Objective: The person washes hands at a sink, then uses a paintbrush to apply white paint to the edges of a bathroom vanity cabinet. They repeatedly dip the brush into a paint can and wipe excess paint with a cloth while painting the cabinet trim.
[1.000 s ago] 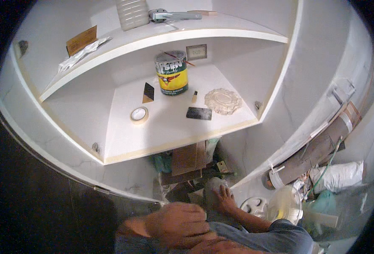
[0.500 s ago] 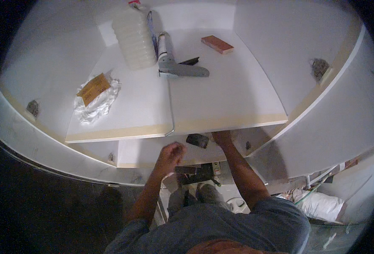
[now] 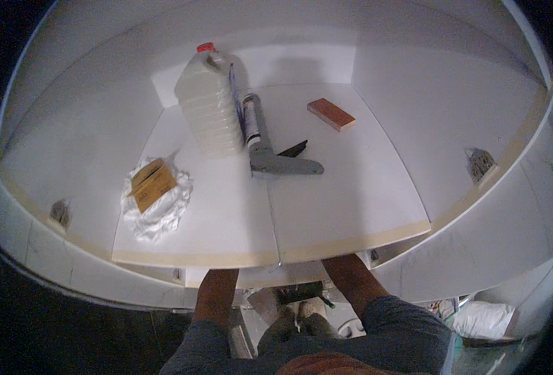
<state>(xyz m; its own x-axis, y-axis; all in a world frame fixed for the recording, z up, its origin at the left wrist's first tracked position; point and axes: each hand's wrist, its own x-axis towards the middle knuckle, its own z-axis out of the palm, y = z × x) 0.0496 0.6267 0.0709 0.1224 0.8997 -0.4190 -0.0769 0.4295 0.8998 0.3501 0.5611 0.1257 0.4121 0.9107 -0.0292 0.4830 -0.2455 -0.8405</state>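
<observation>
Forearms rise from the lower edge and pass under the white shelf [image 3: 326,219]; both hands are hidden beneath it, so their grip cannot be told. On the shelf, crumpled white cloth [image 3: 157,203] lies left, a caulking gun [image 3: 270,153] centre, a plastic jug [image 3: 211,112] just beside it, an orange block [image 3: 331,114] farther back.

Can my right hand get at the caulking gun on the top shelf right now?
Probably not at once. The right forearm runs under the shelf's front edge, and the hand is hidden beneath the board. The caulking gun lies uncovered on top, so the arm would first have to pull out.
</observation>
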